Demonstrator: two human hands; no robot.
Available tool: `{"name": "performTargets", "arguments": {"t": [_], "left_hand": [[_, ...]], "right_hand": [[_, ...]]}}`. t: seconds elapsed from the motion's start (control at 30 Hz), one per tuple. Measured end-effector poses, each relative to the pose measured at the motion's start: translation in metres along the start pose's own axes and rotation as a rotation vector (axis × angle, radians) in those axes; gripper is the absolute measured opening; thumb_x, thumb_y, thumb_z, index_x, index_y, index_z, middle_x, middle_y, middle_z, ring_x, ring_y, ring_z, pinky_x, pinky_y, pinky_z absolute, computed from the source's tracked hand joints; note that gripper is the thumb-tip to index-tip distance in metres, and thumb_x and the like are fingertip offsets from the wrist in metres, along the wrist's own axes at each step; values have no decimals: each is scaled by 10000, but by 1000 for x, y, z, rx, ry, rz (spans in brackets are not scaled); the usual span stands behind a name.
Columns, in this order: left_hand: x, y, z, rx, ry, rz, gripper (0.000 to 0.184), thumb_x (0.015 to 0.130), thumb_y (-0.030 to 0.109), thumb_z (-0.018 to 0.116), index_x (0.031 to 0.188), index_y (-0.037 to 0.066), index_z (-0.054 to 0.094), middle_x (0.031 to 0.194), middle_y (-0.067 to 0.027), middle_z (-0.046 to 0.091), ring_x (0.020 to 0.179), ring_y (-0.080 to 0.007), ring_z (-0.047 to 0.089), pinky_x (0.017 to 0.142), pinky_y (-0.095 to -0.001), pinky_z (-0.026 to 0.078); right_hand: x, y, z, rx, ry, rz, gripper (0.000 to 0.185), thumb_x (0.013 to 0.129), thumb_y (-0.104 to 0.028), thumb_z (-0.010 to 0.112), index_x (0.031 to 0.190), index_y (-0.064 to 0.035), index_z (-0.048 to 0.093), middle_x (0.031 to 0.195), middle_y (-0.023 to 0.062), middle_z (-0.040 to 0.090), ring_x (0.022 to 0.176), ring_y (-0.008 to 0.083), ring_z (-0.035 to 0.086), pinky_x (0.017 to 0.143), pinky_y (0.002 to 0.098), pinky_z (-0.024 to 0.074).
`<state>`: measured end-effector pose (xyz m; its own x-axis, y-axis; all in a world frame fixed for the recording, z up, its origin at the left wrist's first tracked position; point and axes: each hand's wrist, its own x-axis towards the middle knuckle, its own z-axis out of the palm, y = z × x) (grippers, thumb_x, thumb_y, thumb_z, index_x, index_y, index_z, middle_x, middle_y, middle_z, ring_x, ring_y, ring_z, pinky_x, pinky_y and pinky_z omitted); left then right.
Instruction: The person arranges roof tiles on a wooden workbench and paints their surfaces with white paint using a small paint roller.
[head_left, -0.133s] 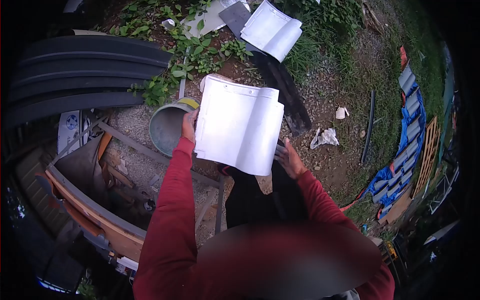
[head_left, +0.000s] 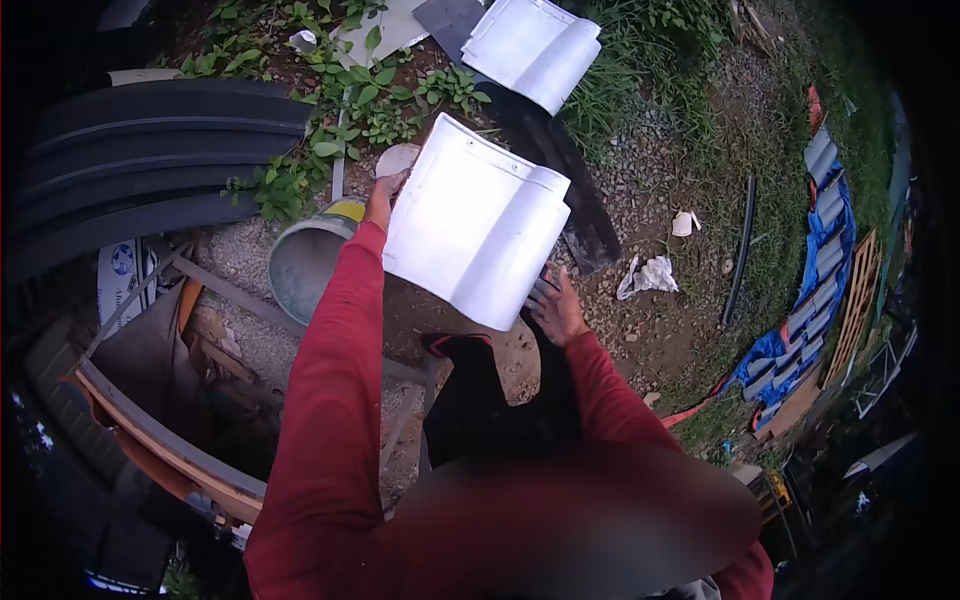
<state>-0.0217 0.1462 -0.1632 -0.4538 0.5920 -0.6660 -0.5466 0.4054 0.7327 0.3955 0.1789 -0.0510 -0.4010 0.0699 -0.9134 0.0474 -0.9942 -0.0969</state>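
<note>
A white curved roof tile (head_left: 470,225) is held up in front of me, tilted, above the ground. My left hand (head_left: 382,200) grips its left edge, the fingers partly hidden behind it. At its lower right edge is my right hand (head_left: 557,308), with the fingers partly spread near the tile and dark marks on them; whether they touch its underside is hard to tell. Another white tile (head_left: 532,50) lies farther off on dark boards. Left of the held tile stands a green bucket (head_left: 305,265) with a yellow patch.
Black corrugated sheets (head_left: 160,150) lie at the left, above a wooden-edged frame (head_left: 170,440). Crumpled white plastic (head_left: 650,277) and a black pipe (head_left: 740,250) are on the right. Grey tiles (head_left: 822,230) rest on a blue tarp at the far right.
The held tile has turned clockwise and its top left corner has risen. My left hand has moved up with it; my right hand has shifted left, its fingers more spread.
</note>
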Motion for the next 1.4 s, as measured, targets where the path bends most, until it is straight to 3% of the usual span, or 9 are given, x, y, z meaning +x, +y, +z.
{"name": "performTargets", "arguments": {"t": [0.6,0.77,0.8,0.83,0.9,1.1,1.17,1.27,1.4], "left_hand": [[267,-106,40,344,-177,-92,482,971,393,461,1207,73,733,1058,-104,751,878,-182,708,831,-327,541],[224,-92,28,543,-143,59,590,1011,413,511,1393,-28,594,1301,-146,682,1169,-241,649,1033,-360,474],[214,-96,19,482,-151,230,675,1064,417,518,1585,13,368,1662,-107,351,1545,-223,289,1253,-340,210],[200,-100,10,486,-136,223,675,1064,417,518,1585,13,368,1662,-107,351,1545,-223,289,1253,-340,210],[128,-93,9,931,371,666,438,979,346,562,1204,-16,661,1139,-188,684,1019,-323,668,907,-410,508],[-132,-267,-58,777,294,-14,269,913,218,718,1084,11,707,922,-167,719,858,-274,713,788,-386,539],[-187,-350,-112,803,370,-383,387,856,219,756,1183,20,697,1064,-211,735,1025,-382,706,902,-436,547],[-192,-453,-235,1417,827,-147,564,882,267,752,1367,16,612,1280,-231,688,1185,-384,667,989,-459,535],[-122,-435,-312,1057,918,-471,566,886,295,736,1361,11,616,1288,-229,684,1191,-387,662,999,-458,528]], "right_hand": [[313,9,-60,277,22,-66,1117,899,-889,271,1651,-70,166,1723,151,162,1589,329,127,1241,532,-113],[339,23,-61,241,53,-57,1141,888,-906,199,1646,-53,170,1721,145,180,1586,338,141,1220,553,-154],[340,24,-60,239,49,-40,1141,888,-906,199,1646,-53,170,1721,145,180,1586,338,141,1220,553,-154],[340,24,-57,219,128,-63,1139,893,-901,202,1636,-38,205,1701,168,230,1573,349,180,1215,562,-153],[337,27,-56,181,193,-79,1138,898,-897,205,1626,-23,239,1681,191,281,1559,359,218,1209,571,-152],[339,33,-69,-514,499,75,947,972,-732,440,1565,3,366,1501,227,540,1426,358,471,1176,483,326],[315,20,-73,-1565,106,-127,773,977,-608,564,1389,47,559,1214,270,702,1168,372,668,981,439,506],[193,-4,65,-2024,-45,-126,577,955,-451,646,1248,46,641,1075,302,697,1070,438,661,922,498,517],[62,24,145,-1721,-354,-502,606,952,-354,722,1419,-10,546,1066,260,686,1071,444,644,1099,549,424]]}}
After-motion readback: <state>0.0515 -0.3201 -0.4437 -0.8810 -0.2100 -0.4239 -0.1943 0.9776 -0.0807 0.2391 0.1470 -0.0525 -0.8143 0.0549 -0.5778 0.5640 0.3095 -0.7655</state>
